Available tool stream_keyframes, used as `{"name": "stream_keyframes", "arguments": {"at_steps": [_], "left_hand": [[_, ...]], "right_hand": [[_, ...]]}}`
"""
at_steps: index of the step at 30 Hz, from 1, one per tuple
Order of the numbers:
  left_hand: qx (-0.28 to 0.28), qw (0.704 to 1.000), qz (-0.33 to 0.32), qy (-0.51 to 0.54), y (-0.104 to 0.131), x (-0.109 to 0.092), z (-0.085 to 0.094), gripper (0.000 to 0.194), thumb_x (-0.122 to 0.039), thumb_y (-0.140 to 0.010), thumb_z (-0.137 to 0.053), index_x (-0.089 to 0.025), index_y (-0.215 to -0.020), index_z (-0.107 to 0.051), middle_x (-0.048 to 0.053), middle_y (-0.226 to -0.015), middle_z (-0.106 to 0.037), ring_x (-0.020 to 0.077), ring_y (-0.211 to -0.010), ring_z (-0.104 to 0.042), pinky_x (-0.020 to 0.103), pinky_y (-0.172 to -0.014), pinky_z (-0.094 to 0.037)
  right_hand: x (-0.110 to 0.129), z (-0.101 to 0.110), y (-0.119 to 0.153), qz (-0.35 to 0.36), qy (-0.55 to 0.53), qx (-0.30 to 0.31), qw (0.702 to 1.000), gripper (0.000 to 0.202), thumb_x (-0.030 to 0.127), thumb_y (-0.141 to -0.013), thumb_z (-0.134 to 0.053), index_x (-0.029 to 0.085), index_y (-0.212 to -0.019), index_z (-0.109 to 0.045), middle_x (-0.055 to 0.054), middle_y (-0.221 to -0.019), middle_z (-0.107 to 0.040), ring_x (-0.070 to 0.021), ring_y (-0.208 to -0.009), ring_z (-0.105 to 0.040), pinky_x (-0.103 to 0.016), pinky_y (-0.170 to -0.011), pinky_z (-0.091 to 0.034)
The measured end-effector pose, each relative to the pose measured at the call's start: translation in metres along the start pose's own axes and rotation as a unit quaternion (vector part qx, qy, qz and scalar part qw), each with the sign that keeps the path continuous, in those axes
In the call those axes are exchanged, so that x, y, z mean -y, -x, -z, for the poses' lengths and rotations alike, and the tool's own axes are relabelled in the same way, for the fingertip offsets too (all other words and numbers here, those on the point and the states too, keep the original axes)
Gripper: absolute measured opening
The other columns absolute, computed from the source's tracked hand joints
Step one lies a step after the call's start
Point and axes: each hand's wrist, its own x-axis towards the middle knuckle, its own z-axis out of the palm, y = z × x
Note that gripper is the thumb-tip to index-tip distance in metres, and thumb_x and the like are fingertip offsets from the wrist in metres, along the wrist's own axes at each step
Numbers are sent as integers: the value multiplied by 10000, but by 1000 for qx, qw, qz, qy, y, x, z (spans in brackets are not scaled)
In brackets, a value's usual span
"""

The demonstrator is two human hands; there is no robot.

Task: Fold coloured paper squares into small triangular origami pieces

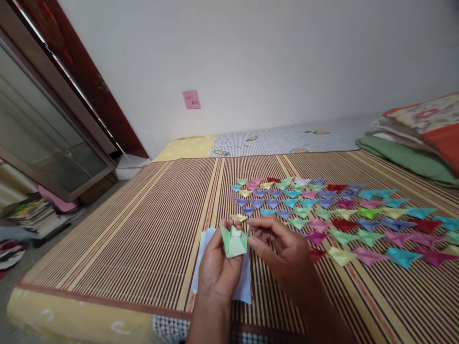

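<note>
A light green folded paper (235,242) rests in my left hand (219,267), palm up, with the thumb along its left side and the fingers behind it. Its left flap stands up, and a small folded band shows at its top middle. My right hand (278,243) is at the paper's right edge, fingers curled and thumb apart from the index finger; whether the fingertips touch the paper I cannot tell. Beneath my left hand lies a stack of coloured paper sheets (245,286), light blue and lilac, partly hidden by the hand.
Rows of small folded paper boats (342,256) in many colours cover the right side of the striped bamboo mat (143,229). Folded bedding and a pillow (412,157) are piled at the far right. A pink note (191,99) is stuck on the wall.
</note>
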Motion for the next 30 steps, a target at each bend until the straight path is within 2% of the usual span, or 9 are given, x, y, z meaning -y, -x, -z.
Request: {"name": "stream_keyframes", "arguments": {"at_steps": [3, 9, 13, 17, 20, 24, 30], "left_hand": [[-17, 1000, 8, -5, 5, 1, -7, 424, -95, -1062, -375, -88, -770, -681, 91, -737, -737, 150, -665, -755, 245, -690, -654], [-41, 999, -11, -22, 13, 3, -15, 425, -91, -1062, -400, -101, -747, -685, 55, -702, -721, 123, -638, -729, 222, -683, -635], [-29, 999, -16, -37, 13, 4, -15, 431, -110, -1062, -415, -90, -739, -700, 70, -719, -715, 132, -672, -726, 220, -690, -625], [-14, 999, -7, -43, 11, 7, -14, 437, -115, -1060, -423, -81, -737, -715, 83, -744, -713, 128, -707, -722, 204, -713, -612], [-23, 999, 2, -47, 12, 8, -14, 427, -86, -1048, -435, -80, -730, -720, 85, -751, -719, 124, -695, -719, 206, -705, -610], [-30, 996, -10, -80, 14, 9, -14, 350, -7, -978, -512, -72, -703, -720, 84, -728, -719, 123, -656, -708, 196, -666, -598], [34, 993, -11, -113, 10, 12, -2, 121, 24, -779, -766, -79, -728, -724, 46, -720, -727, 120, -625, -699, 210, -679, -598]], "right_hand": [[4, -1, 0, 31, 37, 3, 999, 336, 187, -853, -678, 268, -1177, -714, -30, -1088, -744, -208, -971, -683, -359, -852, -543], [8, -2, 0, 30, 34, 19, 999, 229, 129, -844, -599, 249, -1003, -712, -16, -1013, -741, -208, -987, -685, -347, -849, -516], [8, -3, 0, 10, 34, 8, 999, 175, 139, -828, -599, 237, -946, -685, -22, -967, -730, -215, -946, -683, -362, -843, -512], [9, -5, -2, 35, 39, -6, 999, 100, 147, -830, -624, 232, -860, -665, -25, -910, -707, -222, -920, -675, -363, -813, -523], [9, -6, -2, 62, 49, -14, 997, 101, 146, -867, -619, 232, -838, -663, -25, -893, -691, -212, -906, -665, -354, -806, -523], [10, -6, -2, 80, 55, -27, 995, 107, 158, -900, -615, 230, -834, -658, -20, -880, -676, -204, -891, -660, -341, -800, -518], [6, -6, -1, 52, 62, -37, 996, 64, 217, -925, -626, 229, -891, -679, -20, -883, -696, -205, -868, -657, -340, -776, -509]]}}
